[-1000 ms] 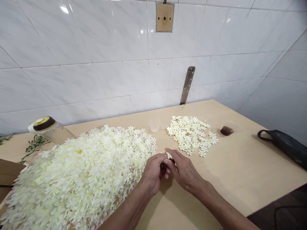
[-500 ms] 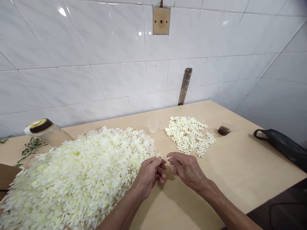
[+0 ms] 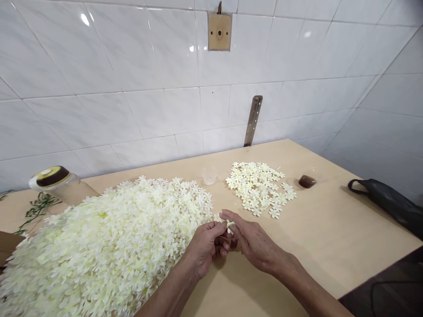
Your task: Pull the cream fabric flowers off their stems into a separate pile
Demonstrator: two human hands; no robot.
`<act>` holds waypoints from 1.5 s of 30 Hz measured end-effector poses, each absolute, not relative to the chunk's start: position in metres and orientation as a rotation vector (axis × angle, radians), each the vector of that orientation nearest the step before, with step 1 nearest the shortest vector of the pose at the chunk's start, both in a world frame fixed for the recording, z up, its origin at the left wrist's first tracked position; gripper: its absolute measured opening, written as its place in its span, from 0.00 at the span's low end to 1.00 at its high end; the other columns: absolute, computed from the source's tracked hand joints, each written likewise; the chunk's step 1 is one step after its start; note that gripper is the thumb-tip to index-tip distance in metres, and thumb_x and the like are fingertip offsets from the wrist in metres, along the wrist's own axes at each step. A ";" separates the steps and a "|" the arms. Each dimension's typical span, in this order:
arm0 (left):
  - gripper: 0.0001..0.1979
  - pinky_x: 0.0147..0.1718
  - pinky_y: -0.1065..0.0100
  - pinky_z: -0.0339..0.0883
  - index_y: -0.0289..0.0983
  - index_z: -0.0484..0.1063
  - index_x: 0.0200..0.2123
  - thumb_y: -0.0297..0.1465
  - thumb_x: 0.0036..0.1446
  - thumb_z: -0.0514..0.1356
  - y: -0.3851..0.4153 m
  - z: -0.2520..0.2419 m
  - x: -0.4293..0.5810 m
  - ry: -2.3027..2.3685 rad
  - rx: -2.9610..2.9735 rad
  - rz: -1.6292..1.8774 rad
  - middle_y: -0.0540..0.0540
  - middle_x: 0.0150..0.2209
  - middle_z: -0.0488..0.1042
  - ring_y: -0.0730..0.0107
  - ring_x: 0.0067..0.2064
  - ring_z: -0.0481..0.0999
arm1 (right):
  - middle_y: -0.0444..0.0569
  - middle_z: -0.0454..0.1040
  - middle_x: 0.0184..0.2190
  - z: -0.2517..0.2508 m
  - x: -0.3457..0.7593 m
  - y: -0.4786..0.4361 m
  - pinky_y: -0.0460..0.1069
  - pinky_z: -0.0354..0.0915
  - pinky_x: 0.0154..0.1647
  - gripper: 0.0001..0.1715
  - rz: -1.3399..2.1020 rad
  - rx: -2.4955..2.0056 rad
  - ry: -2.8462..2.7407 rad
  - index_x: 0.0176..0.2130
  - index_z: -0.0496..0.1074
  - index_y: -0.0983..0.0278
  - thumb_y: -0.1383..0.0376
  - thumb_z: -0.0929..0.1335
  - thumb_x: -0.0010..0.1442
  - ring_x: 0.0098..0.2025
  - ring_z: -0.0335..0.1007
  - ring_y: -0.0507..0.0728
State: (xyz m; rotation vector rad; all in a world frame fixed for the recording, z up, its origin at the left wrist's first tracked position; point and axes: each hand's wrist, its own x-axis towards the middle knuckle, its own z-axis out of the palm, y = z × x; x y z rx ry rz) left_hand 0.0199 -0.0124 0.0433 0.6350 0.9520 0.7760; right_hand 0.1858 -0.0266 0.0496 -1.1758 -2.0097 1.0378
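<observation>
A small white artificial flower (image 3: pixel 229 225) with a yellowish-green middle is between the fingertips of both my hands. My left hand (image 3: pixel 205 246) pinches it with thumb and forefinger, the other fingers curled underneath. From the other side, my right hand (image 3: pixel 259 244) has its thumb against the flower and its forefinger arched over the top. Parts of the flower are hidden by the fingers. Left of my hands lies a large heap of white flowers (image 3: pixel 125 237). Beyond them, a smaller spread of flowers (image 3: pixel 257 187) lies on the table (image 3: pixel 317 233).
A small clear cup (image 3: pixel 209 176) stands between the two flower groups. Farther right are a cup of dark liquid (image 3: pixel 307 180) and a black bag (image 3: pixel 383 198). A jar with a dark lid (image 3: pixel 71 187) and green stems (image 3: pixel 39 206) sit at the left. The tiled wall (image 3: pixel 158 119) borders the table.
My hands have come together from a small gap, and my right fingers now meet my left at the flower. The view has shifted slightly.
</observation>
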 end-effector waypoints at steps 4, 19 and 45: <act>0.17 0.19 0.74 0.55 0.32 0.72 0.27 0.41 0.50 0.66 -0.012 0.045 0.022 0.883 0.596 0.765 0.48 0.21 0.70 0.76 0.21 0.67 | 0.44 0.75 0.29 0.056 0.183 -0.029 0.48 0.67 0.33 0.19 1.039 -1.164 -1.961 0.58 0.62 0.58 0.62 0.54 0.72 0.29 0.70 0.53; 0.15 0.15 0.75 0.47 0.35 0.68 0.22 0.39 0.47 0.67 -0.013 0.043 0.028 1.039 0.566 0.967 0.52 0.17 0.65 0.80 0.18 0.58 | 0.53 0.73 0.54 0.051 0.178 -0.025 0.50 0.73 0.48 0.20 0.619 -1.108 -1.960 0.58 0.68 0.59 0.64 0.63 0.67 0.51 0.74 0.57; 0.19 0.18 0.73 0.56 0.32 0.71 0.25 0.44 0.48 0.69 -0.024 0.053 0.015 0.998 0.674 0.948 0.46 0.27 0.74 0.78 0.21 0.67 | 0.51 0.76 0.40 0.055 0.178 -0.033 0.50 0.70 0.38 0.21 0.932 -1.148 -2.024 0.60 0.62 0.59 0.62 0.56 0.70 0.37 0.72 0.56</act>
